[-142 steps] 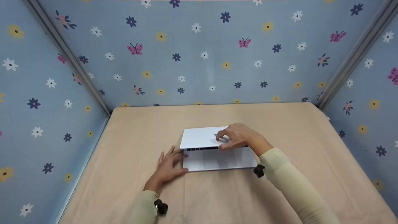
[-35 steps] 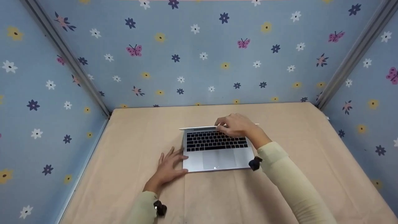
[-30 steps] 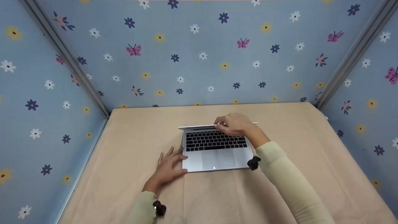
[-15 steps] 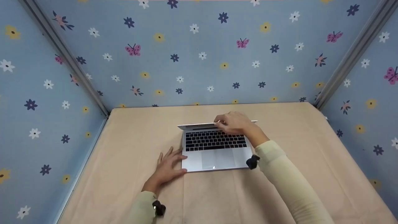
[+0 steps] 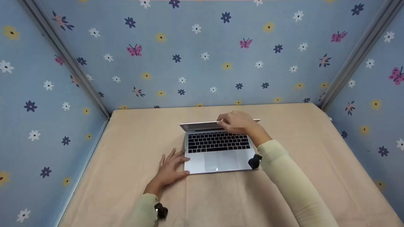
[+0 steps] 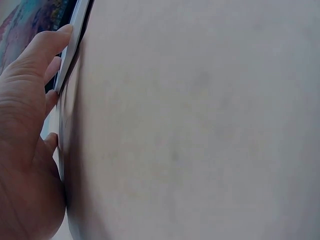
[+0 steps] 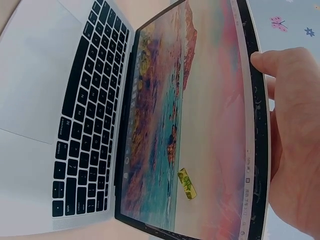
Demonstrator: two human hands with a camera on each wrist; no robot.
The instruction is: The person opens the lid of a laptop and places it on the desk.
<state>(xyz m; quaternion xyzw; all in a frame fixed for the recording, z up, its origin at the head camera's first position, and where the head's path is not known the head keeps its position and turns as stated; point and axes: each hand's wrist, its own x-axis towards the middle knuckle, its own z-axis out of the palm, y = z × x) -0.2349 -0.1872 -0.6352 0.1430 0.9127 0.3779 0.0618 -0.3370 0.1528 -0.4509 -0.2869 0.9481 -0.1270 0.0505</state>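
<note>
A silver laptop stands in the middle of the table, its black keyboard bare and its lid tilted back past upright. My right hand pinches the lid's top edge, thumb on the dark bezel and fingers behind it. In the right wrist view the lit screen displays a colourful coast, with a small yellow-green sticker on it. My left hand rests beside the laptop's left edge, fingers spread and the thumb touching the front left corner. The left wrist view catches this hand along the laptop's edge.
A beige cloth covers the table under the laptop. Blue panels with flowers and butterflies wall the back and both sides, with grey metal posts at the corners. A small black device sits on each wrist.
The lid has swung from nearly closed over the keyboard to leaning back, uncovering the keys and screen. My right hand has travelled away from me with it. My left hand has stayed put.
</note>
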